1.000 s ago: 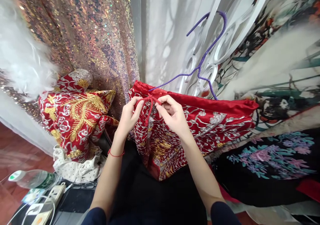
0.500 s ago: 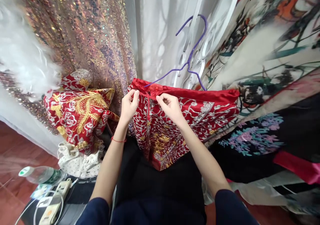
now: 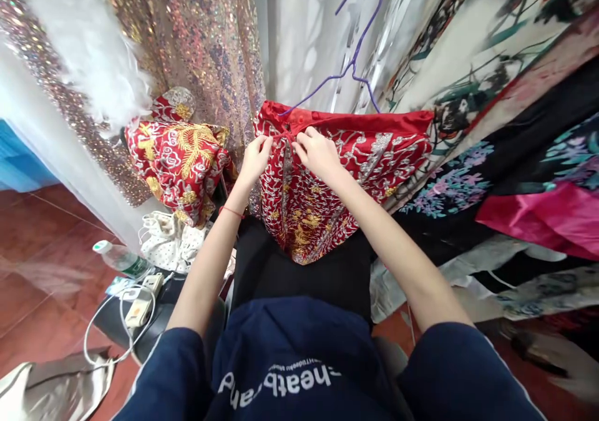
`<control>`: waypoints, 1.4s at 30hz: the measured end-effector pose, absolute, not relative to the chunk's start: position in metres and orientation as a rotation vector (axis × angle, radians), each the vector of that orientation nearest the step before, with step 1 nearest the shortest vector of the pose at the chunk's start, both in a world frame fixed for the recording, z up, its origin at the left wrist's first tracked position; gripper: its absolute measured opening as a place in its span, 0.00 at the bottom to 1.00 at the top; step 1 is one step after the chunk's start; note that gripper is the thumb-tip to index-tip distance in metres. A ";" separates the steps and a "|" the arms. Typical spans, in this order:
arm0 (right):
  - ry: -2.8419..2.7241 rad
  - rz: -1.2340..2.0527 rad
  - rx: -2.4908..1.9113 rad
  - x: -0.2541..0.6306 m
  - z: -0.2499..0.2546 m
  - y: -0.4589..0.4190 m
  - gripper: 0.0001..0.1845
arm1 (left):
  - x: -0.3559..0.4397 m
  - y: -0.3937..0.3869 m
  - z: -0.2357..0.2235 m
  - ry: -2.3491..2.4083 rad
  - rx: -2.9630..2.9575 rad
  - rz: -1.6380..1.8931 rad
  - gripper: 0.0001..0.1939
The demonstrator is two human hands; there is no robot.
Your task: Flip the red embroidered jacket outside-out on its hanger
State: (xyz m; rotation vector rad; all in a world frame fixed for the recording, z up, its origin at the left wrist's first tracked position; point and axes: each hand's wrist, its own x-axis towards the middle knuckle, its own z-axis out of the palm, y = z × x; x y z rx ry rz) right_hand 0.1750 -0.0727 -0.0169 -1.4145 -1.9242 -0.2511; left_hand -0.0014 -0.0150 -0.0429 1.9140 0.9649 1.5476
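Two hands meet at the waistband of a red embroidered skirt (image 3: 337, 178) that hangs on a purple hanger (image 3: 349, 65) straight ahead of you. Your left hand (image 3: 255, 159) and right hand (image 3: 318, 153) each have the fingers pressed together, pinching a thin red tie (image 3: 284, 135) at the top edge. Left of the skirt sits a matching red embroidered jacket (image 3: 180, 162) against a sequined curtain (image 3: 187, 40). Lower left on the floor lie a water bottle (image 3: 119, 257) and a power strip (image 3: 140, 305).
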 end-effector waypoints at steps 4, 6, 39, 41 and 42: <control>-1.850 -0.261 -1.364 0.158 -0.008 -0.086 0.14 | -0.020 -0.033 -0.032 0.909 1.957 1.549 0.16; -1.779 -0.223 -1.345 0.156 -0.009 -0.087 0.15 | -0.020 -0.037 -0.028 0.899 1.973 1.565 0.14; -1.907 -0.307 -1.757 0.155 0.055 -0.038 0.23 | -0.126 -0.138 -0.043 1.272 2.277 1.539 0.07; -1.952 -0.284 -1.707 0.159 0.058 -0.037 0.23 | -0.132 -0.135 -0.047 1.293 2.255 1.567 0.06; -1.981 -0.255 -1.680 0.163 0.059 -0.037 0.22 | -0.134 -0.133 -0.047 1.294 2.251 1.580 0.06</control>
